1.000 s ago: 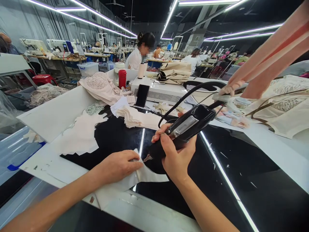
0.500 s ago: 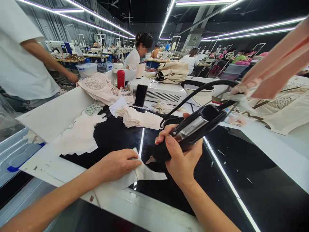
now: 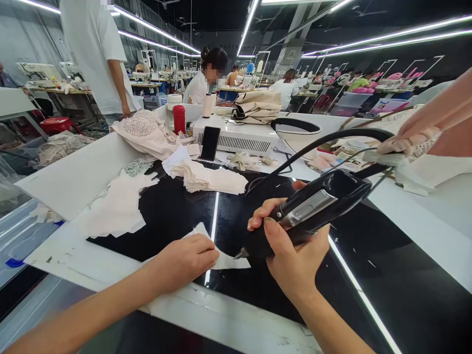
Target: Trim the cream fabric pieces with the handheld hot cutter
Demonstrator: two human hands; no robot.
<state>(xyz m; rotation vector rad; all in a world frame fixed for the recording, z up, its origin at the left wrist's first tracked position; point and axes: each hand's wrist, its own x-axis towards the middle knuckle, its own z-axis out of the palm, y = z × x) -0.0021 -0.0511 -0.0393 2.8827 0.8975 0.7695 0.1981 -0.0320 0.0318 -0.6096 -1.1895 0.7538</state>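
Note:
My left hand (image 3: 186,259) rests on a pale fabric piece (image 3: 232,262), its fingers closed together and pressed onto the cloth against the glossy black board (image 3: 177,211). What the fingertips do underneath is hidden. In my right hand (image 3: 295,258) is a black corded hand tool (image 3: 313,204) with a metal strip along its side. The fingers wrap around its body. Its pointed metal tip (image 3: 241,254) is at the right part of the fabric piece; I cannot tell if it touches. A thick black cable (image 3: 320,140) runs from the tool's rear end.
A stack of cut fabric (image 3: 210,179) lies behind my hands, with a larger pale pile (image 3: 114,206) at left. Beyond stand a phone (image 3: 210,143), a red bottle (image 3: 179,119) and a white vented box (image 3: 236,135). Peach cloth (image 3: 438,118) hangs at right. A co-worker (image 3: 96,59) stands at left.
The tool in my right hand has moved right, and its metal tip now shows over the fabric. My left hand has shifted slightly on the cloth. The standing co-worker has moved farther away.

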